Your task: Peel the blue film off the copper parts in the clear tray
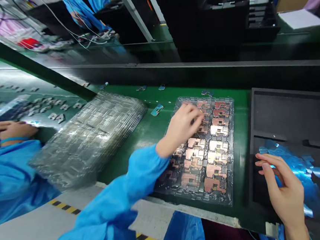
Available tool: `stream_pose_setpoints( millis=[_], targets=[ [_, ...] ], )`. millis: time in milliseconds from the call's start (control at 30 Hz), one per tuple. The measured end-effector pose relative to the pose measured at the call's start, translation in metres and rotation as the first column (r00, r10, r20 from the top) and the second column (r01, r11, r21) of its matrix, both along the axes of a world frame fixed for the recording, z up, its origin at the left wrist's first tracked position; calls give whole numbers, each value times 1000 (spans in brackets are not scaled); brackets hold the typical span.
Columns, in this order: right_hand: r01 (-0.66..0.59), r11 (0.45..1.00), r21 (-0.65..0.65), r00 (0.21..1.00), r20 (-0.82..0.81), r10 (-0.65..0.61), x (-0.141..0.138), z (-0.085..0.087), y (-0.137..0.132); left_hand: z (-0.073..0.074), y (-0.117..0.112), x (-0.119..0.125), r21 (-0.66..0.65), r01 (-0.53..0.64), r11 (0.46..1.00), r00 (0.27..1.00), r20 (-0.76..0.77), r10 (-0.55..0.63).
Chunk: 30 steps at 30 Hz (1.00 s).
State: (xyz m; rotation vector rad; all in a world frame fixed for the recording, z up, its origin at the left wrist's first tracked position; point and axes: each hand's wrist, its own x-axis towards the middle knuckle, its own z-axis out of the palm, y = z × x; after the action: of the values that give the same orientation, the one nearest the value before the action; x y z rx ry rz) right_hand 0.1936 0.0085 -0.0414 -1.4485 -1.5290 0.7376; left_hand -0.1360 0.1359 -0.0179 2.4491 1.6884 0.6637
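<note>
The copper-faced parts are seen set in rows in a clear blister tray, and the left hand is brought down over the tray's upper half, fingers curled onto the parts; whether one is pinched cannot be told. Right of the tray, the right hand is held at shiny blue film in a black foam box, fingers loosely open, nothing seen gripped. Left of the tray, a stack of clear trays is laid on the green bench, small blue pieces are scattered near its far corner, and a co-worker's hands are seen further left.
</note>
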Motion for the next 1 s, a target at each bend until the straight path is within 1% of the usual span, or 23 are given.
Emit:
stream_pose_setpoints(
  millis=[67,100,133,167,200,233,300,367,400,467,500,533,567,600,633,667,733,800,833,867,933,1000],
  targets=[
    [1,1000,2,1000,10,-1,-1,-2,0,0,71,2,-72,-48,996,999,-6,48],
    [1,1000,1,1000,17,-1,-1,-2,1,-1,104,4,-144,-52,988,999,4,53],
    [0,1000,1,1000,23,0,-2,-3,1,-2,133,5,-242,-30,970,999,16,35],
    [-1,1000,4,1000,29,1,-2,-3,2,-5,158,5,-301,-11,954,1000,20,18],
    [-1,1000,9,999,35,0,-3,-3,2,-8,176,6,-353,6,936,1000,27,3],
    [2,1000,15,999,41,-2,-3,-3,2,-11,190,6,-387,18,922,1000,30,-7],
    [9,1000,28,998,55,-10,-4,-3,2,-16,205,4,-415,24,910,999,39,-8],
    [14,999,37,998,68,-16,-4,-4,1,-17,208,2,-421,21,907,998,61,6],
    [13,999,39,997,72,-16,-4,-4,1,-15,205,0,-415,16,910,997,78,18],
    [10,999,48,997,72,-14,-4,-2,0,-4,190,-1,-382,-13,924,992,108,59],
    [8,999,52,998,66,-12,-4,-1,0,4,177,1,-361,-32,932,986,141,89],
    [6,998,59,998,58,-10,-4,2,0,14,158,4,-351,-42,935,971,207,122],
    [3,998,67,999,47,-6,-5,5,0,24,135,9,-353,-43,934,948,281,150],
    [-1,997,75,1000,29,-1,-8,9,1,34,108,15,-383,-12,923,888,421,187],
    [-11,996,85,1000,3,11,-11,15,2,44,77,24,-429,54,902,809,549,212],
    [-26,995,91,999,-29,28,-15,20,2,53,45,33,-473,128,872,750,621,227],
    [-59,994,95,992,-108,70,-27,32,5,65,-17,52,-542,250,802,664,699,265],
    [-92,993,79,975,-196,106,-40,41,7,69,-68,69,-573,325,752,585,747,317],
    [-109,992,62,964,-238,120,-46,44,7,69,-88,75,-584,336,739,553,757,347],
    [-125,991,42,952,-277,132,-51,46,7,67,-103,80,-591,329,737,525,763,377],
    [-166,986,-1,924,-349,155,-59,47,5,60,-125,86,-597,281,752,480,766,428],
    [-194,981,-28,897,-409,166,-65,45,1,53,-138,89,-594,250,764,447,771,454]
  ],
)
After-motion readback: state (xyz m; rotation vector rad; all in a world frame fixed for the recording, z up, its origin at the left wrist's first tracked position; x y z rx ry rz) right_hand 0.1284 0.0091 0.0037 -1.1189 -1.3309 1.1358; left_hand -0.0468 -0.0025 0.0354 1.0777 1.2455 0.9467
